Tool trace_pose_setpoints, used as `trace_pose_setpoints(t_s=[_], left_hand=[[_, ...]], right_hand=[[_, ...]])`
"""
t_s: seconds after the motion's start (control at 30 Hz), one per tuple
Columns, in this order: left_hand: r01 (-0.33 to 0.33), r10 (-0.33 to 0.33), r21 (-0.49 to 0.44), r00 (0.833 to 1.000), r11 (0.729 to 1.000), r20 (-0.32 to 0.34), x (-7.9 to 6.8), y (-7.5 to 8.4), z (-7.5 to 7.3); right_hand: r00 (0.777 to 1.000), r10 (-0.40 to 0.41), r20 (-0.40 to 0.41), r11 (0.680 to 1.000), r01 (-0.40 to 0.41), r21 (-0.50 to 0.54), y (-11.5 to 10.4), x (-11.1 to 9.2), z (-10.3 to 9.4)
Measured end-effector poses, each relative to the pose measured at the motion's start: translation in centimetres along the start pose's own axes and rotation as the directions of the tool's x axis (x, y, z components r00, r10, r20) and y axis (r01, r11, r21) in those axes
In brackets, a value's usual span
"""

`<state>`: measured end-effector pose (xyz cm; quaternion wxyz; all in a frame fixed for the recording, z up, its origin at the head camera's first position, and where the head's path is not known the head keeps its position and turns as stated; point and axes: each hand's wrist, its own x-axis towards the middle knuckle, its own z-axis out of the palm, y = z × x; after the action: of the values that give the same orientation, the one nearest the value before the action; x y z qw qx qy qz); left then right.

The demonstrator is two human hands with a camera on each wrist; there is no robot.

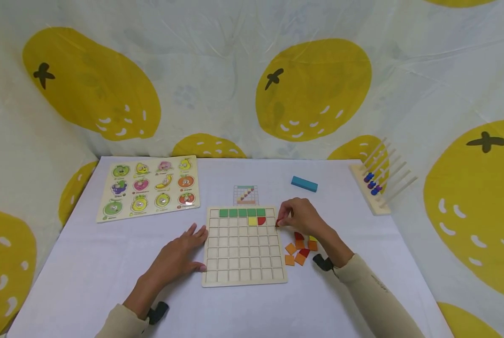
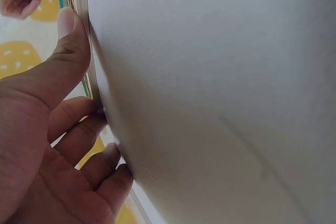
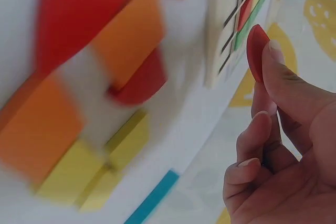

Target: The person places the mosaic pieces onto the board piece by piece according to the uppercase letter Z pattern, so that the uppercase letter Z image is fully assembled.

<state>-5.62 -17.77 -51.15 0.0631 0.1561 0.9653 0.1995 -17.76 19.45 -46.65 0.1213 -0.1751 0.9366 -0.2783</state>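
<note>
The white table (image 1: 252,310) bears a grid board (image 1: 240,243), tiles (image 1: 290,260), fruit puzzle (image 1: 150,192), card (image 1: 246,195), blue block (image 1: 304,183) and pegged stand (image 1: 367,193)

Soft, even light filled the head view, with faint shadows left of the grid board (image 1: 232,242). The left-wrist view looked dimmer; in the right-wrist one, orange tiles (image 3: 39,129) beside the board blurred.

Too small to read: captions (image 1: 141,193) on the cream rectangular fruit-picture board (image 1: 152,188), dark lettering (image 1: 379,283) on the beige right sleeve (image 1: 368,295).
</note>
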Motion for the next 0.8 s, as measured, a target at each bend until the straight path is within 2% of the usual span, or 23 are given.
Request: trace_pose_setpoints(t_s=[0.2,0.4,0.63,0.8], left_hand=[[-0.003,0.003,0.001,1.000,1.000,-0.005,0.0,-0.1,0.0],[0.003,-0.003,-0.003,1.000,1.000,0.000,0.1,-0.1,0.0],[0.002,-0.002,-0.012,1.000,1.000,-0.002,0.1,-0.1,0.0],[0.002,-0.002,-0.010,1.000,1.000,-0.003,0.0,0.0,0.0]], right_hand=[[0.997,-0.076,0.008,0.997,0.075,0.014,-1.9,1.1,1.4],[0.993,-0.114,0.025,0.993,0.113,0.035,-3.7,2.0,3.0],[0.993,-0.104,0.054,0.994,0.105,-0.003,-4.5,2.7,4.8],[0.993,-0.095,0.072,0.995,0.096,-0.010,-4.9,2.7,5.4]])
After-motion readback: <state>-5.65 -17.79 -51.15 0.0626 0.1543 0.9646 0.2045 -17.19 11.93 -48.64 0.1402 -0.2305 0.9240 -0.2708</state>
